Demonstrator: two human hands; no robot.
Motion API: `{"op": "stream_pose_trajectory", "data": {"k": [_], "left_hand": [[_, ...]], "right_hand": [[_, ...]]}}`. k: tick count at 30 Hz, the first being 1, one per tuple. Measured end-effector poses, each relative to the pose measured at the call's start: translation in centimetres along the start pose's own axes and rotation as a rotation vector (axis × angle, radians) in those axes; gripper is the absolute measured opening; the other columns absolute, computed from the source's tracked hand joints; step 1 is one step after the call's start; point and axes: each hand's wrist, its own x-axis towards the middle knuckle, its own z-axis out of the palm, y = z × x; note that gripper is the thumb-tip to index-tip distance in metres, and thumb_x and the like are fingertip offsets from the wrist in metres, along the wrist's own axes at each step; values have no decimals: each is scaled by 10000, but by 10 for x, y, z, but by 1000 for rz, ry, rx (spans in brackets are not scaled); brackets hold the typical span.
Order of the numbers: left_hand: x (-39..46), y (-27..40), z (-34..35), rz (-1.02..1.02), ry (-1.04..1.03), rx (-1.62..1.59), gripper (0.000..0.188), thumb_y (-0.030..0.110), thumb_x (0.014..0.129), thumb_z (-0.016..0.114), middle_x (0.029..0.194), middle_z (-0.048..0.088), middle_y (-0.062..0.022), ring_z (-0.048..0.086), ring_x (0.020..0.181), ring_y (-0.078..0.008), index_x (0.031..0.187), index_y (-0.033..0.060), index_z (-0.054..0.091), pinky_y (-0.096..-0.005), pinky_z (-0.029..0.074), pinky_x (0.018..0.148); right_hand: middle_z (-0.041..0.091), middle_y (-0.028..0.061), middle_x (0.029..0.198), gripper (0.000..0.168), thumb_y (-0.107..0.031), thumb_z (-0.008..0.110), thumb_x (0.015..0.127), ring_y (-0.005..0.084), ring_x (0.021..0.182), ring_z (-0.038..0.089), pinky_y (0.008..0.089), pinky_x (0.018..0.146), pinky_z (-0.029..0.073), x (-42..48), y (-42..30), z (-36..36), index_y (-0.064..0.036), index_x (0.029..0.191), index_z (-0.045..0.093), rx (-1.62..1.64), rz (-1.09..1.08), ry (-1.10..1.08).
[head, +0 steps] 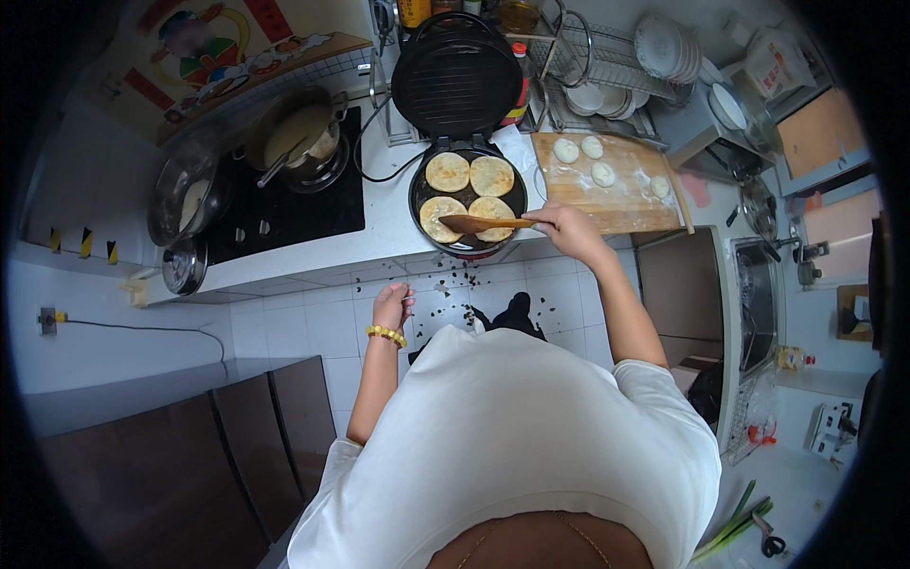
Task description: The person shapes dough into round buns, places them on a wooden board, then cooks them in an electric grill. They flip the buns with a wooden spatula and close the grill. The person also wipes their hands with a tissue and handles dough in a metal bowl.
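My right hand [566,229] grips the handle of a wooden spatula [475,224]. The blade lies across the two nearer flatbreads, over the left one [435,213] and the right one [494,208]. Behind them, two more browned flatbreads [448,172] rest in the round black pan of an electric griddle [466,245]. Its ridged lid [456,89] stands raised at the back. My left hand [392,306], with a yellow bead bracelet at the wrist, hangs in front of the counter. Its fingers are loosely curled, and I see nothing in them.
Right of the griddle, several dough rounds [603,174] lie on a floured wooden board [569,203] with a rolling pin [679,195]. A pot of liquid [298,139] with a ladle stands on the black cooktop [284,224]. Dark scraps [455,299] litter the tiled floor.
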Motion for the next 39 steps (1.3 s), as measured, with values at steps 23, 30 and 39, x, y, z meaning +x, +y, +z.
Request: {"op": "stream_pose_trajectory", "data": {"k": [23, 30, 39], "left_hand": [[-4, -1, 0, -6, 12, 2, 129, 173, 886, 607, 789, 617, -9, 555, 627, -65, 956, 69, 576, -185, 408, 484], [-8, 0, 4, -8, 15, 13, 134, 182, 880, 616, 787, 615, -3, 552, 620, -62, 954, 78, 576, -186, 403, 479], [-10, -5, 2, -10, 13, 7, 133, 183, 880, 617, 783, 614, -2, 551, 614, -58, 956, 80, 581, -186, 412, 472]], "right_hand": [[643, 72, 891, 267, -44, 567, 766, 282, 856, 619, 398, 707, 494, -2, -8, 0, -130, 989, 688, -219, -72, -41], [629, 67, 884, 340, -13, 532, 737, 281, 867, 621, 403, 692, 497, 9, -8, 26, -151, 1006, 685, -247, -36, 34], [642, 124, 932, 294, -15, 539, 772, 335, 871, 612, 417, 745, 489, -11, 2, 12, -98, 1023, 669, -65, 105, 218]]}}
